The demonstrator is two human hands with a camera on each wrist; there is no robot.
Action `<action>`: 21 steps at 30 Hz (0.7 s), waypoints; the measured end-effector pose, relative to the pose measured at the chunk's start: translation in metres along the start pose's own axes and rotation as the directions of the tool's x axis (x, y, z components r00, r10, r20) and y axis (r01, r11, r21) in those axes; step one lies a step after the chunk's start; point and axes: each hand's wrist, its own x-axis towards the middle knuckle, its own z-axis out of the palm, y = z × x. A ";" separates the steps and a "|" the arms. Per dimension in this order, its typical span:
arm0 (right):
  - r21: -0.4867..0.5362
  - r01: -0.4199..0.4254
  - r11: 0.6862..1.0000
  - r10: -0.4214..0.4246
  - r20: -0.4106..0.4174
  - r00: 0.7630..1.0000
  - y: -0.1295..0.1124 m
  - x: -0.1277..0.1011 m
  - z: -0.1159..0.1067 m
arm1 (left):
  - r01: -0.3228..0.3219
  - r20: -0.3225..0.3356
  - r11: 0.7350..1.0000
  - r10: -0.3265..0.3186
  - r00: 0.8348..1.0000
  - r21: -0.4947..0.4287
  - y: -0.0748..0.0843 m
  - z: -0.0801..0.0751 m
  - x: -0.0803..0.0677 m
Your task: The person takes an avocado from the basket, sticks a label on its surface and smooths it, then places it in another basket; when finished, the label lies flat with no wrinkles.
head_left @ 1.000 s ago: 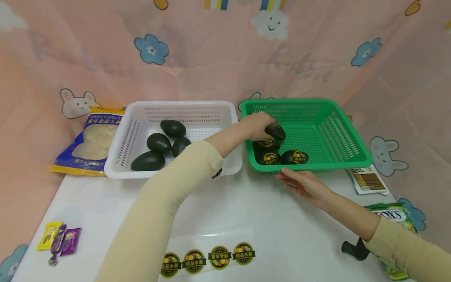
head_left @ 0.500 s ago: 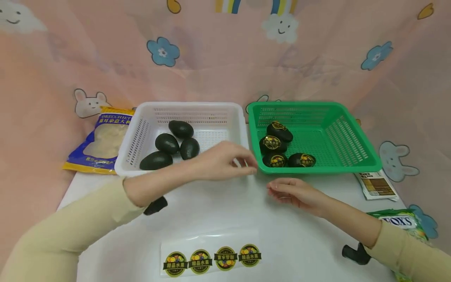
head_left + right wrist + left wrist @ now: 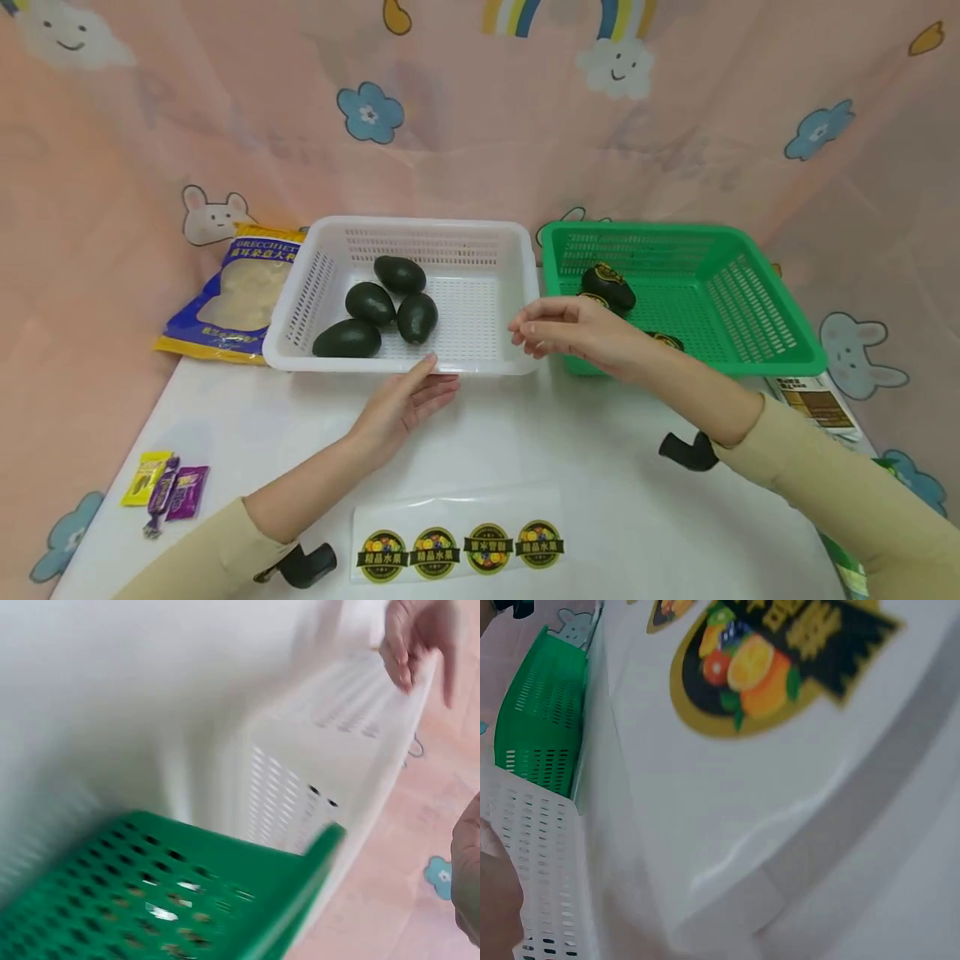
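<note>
My left hand point(image 3: 397, 408) is at the front rim of the white basket point(image 3: 487, 367), thumb by the rim and fingers extended just below it. Several dark green avocados point(image 3: 347, 338) lie bare in that basket, grouped at its left. My right hand point(image 3: 573, 333) hangs where the white and green point(image 3: 757, 321) baskets meet, fingers loosely bent, with nothing visible in them. Behind it, avocados point(image 3: 608, 287) with round gold-and-black stickers lie in the green basket, partly hidden by the hand and forearm. Both hands also show in the right wrist view, the left point(image 3: 420, 637) at the white rim.
A clear sheet point(image 3: 457, 546) with several round fruit stickers lies at the table's front. Candies point(image 3: 165, 490) are at the left, and a pasta bag point(image 3: 238, 292) leans beside the white basket. Snack packets point(image 3: 819, 403) lie at the right, partly under my right arm.
My left hand has left the stickered avocados in the green basket and come back left to the white basket's front rim. My right hand has risen leftward from the green basket's front.
</note>
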 end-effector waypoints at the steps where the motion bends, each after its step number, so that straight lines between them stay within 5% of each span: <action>1: -0.021 0.014 1.000 -0.014 0.021 1.000 -0.006 0.008 0.000 | -0.018 -0.037 0.998 0.016 0.999 -0.062 0.000 -0.003 0.001; 7: -0.211 0.111 0.971 -0.047 0.285 0.957 -0.041 0.069 0.001 | -0.063 -0.115 0.978 0.040 0.993 -0.200 0.001 -0.010 0.002; 12: -0.426 0.156 0.891 0.057 0.447 0.893 -0.060 0.130 0.004 | -0.060 -0.106 0.984 0.042 0.993 -0.170 0.005 -0.011 -0.001; 18: -0.646 0.055 0.762 0.218 0.336 0.916 -0.052 0.181 0.013 | -0.043 -0.109 0.988 0.027 0.994 -0.150 0.006 -0.011 -0.002; 21: -0.681 -0.023 0.732 0.271 0.260 0.927 -0.040 0.193 0.022 | -0.035 -0.107 0.989 0.020 0.994 -0.146 0.006 -0.011 -0.003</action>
